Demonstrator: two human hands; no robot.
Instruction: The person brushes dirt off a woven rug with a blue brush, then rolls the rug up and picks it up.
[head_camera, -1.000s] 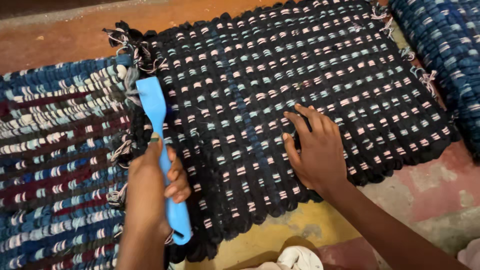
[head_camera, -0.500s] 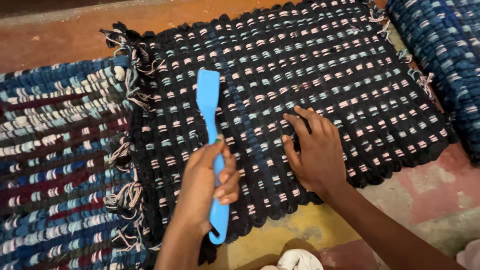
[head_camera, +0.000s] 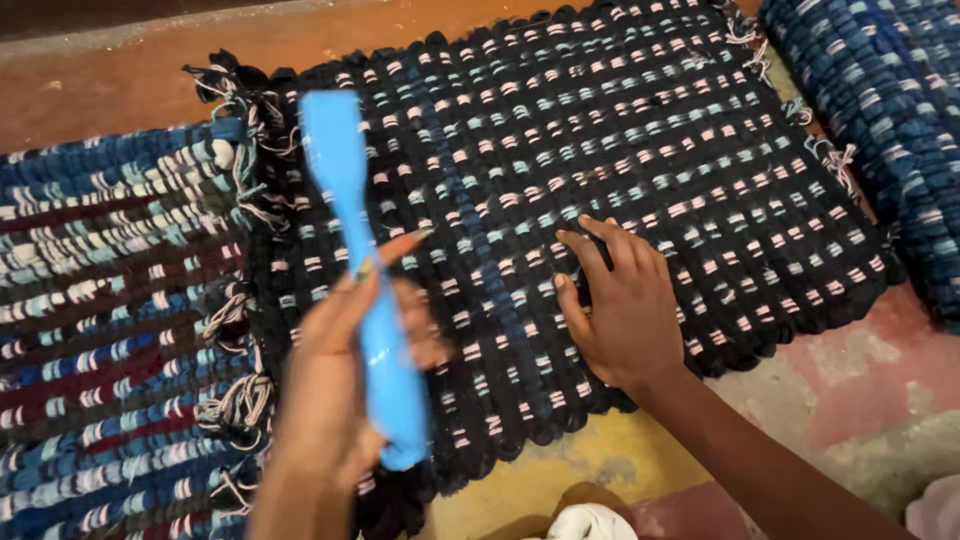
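At the very near edge we see a scrap of white cloth (head_camera: 588, 522), mostly cut off by the bottom of the frame, and at the near right corner a pale shape too cropped to identify. Both lie on a worn floor (head_camera: 850, 400) of patchy yellow, pink and grey paint.

Just beyond, our left hand (head_camera: 335, 390) is raised above the mats and blurred, so its finger positions are hard to read. It is closed around the lower half of a light blue plastic tool (head_camera: 362, 280) with a flat, paddle-like far end; one finger points loosely away to the right rather than wrapping the handle. The tool stands lifted in the air, its near tip hidden behind the hand's edge. We cannot tell whether it touches anything below.

To the right, our right hand (head_camera: 620, 310) lies flat and spread, palm down, pressing on a black woven mat (head_camera: 600, 150) flecked with pink and pale blue. It holds nothing. The forearm runs off the near right edge.

The black mat reaches from the middle to the far side, with frayed thread tassels at its left corners. Its left edge overlaps a blue, maroon and white striped mat (head_camera: 110, 300), which is cut off at the left. At the far right, a blue woven mat (head_camera: 880, 110) is only partly in view. Beyond the mats, the floor turns orange-brown.
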